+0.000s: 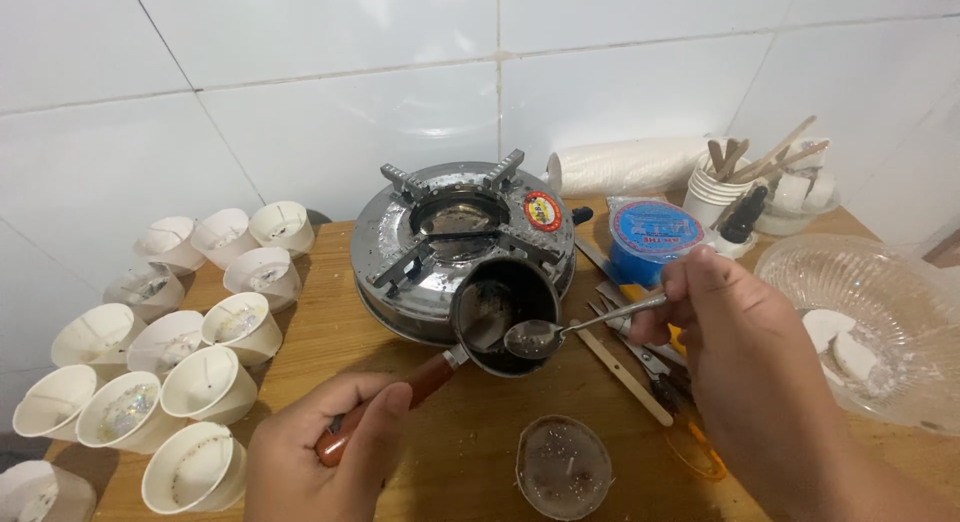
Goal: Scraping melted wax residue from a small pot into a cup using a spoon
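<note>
My left hand (330, 447) grips the red-brown handle of a small dark metal pot (505, 312), which leans against the front of a round metal stove (460, 232). In my right hand (740, 332) is a metal spoon (545, 335), its bowl over the pot's front rim. Just below the spoon, a small clear glass cup (563, 467) with a wick and glittery wax stands on the wooden table (460, 422).
Several white paper cups (205, 382) with wicks lie tipped at the left. At the right are a blue-lidded tub (655, 237), a cup of wooden sticks (725, 187), a roll of paper cups (625, 165), a clear glass bowl (870, 322), scissors and a wooden stick (625, 377).
</note>
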